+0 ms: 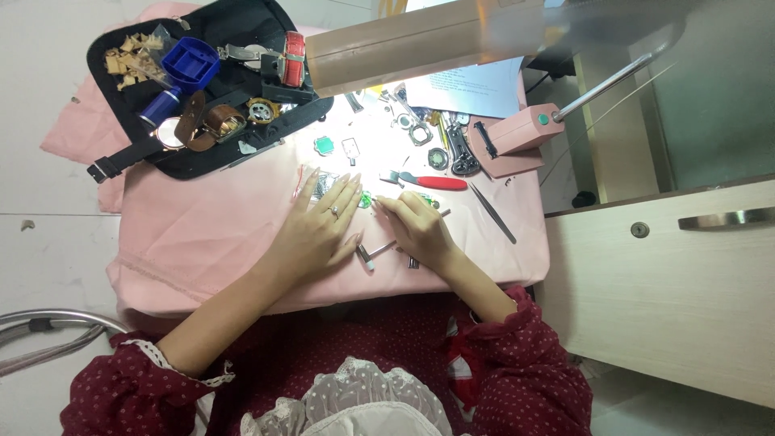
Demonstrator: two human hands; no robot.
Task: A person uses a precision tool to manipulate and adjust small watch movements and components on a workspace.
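Note:
My left hand (pixel 319 230) lies flat on the pink cloth (pixel 202 234), fingers spread, a ring on one finger. Its fingertips rest by a small shiny piece (pixel 321 184) and a small green watch part (pixel 365 199). My right hand (pixel 420 230) is just to the right, fingers curled around a thin metal tool (pixel 379 250) that slants under the hand, its pale tip toward my left hand. The fingertips of the right hand point at the green part.
A black tray (pixel 121 157) at the back left holds straps, a blue holder (pixel 190 64) and watch parts. A red-handled tool (pixel 436 182), tweezers (pixel 494 214), small watch pieces and a pink lamp base (pixel 517 133) lie beyond my hands. A white cabinet (pixel 670 282) stands at the right.

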